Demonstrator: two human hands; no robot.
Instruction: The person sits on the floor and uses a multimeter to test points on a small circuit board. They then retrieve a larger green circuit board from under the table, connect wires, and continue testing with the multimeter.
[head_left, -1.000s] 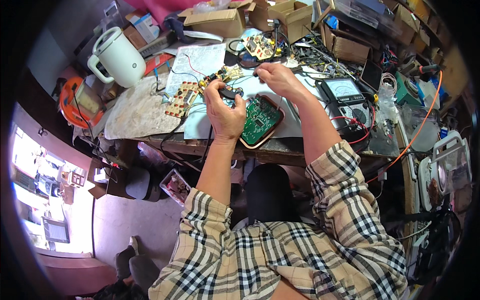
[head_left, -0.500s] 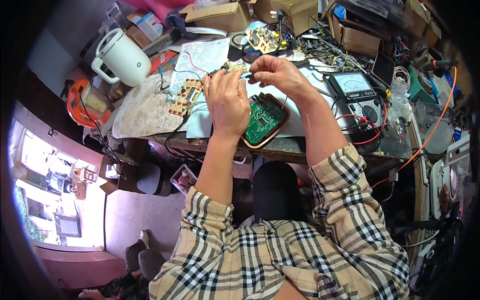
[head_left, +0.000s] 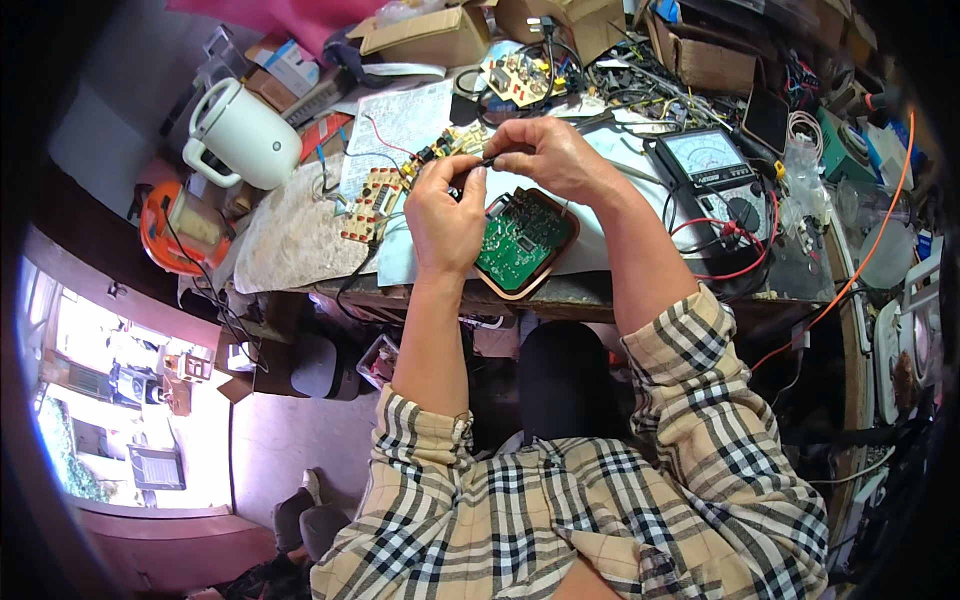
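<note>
Above the bench, my left hand (head_left: 447,210) and my right hand (head_left: 552,158) meet fingertip to fingertip. Between thumb and forefinger, my right hand pinches a small black piece (head_left: 489,162), perhaps a wire end or plug; its kind is too small to tell. My left hand's fingers are curled at the same spot, and what they grip is mostly hidden. Just below the hands lies a green circuit board (head_left: 524,238) in a dark, rounded-corner housing. To the left, a tan circuit board (head_left: 374,205) rests beside thin red and blue wires.
An analog multimeter (head_left: 706,160) with red and black leads sits right of my hands. At the left stand a white lidded jug (head_left: 245,138) and an orange container (head_left: 178,230). Another tan board (head_left: 522,78), tangled cables and cardboard boxes (head_left: 425,38) crowd the back. Someone's leg (head_left: 300,515) shows lower left.
My left hand's outstretched fingers have curled in toward the thumb. My right hand has come slightly left and down, so the fingertips now meet. The whole view has shifted a little.
</note>
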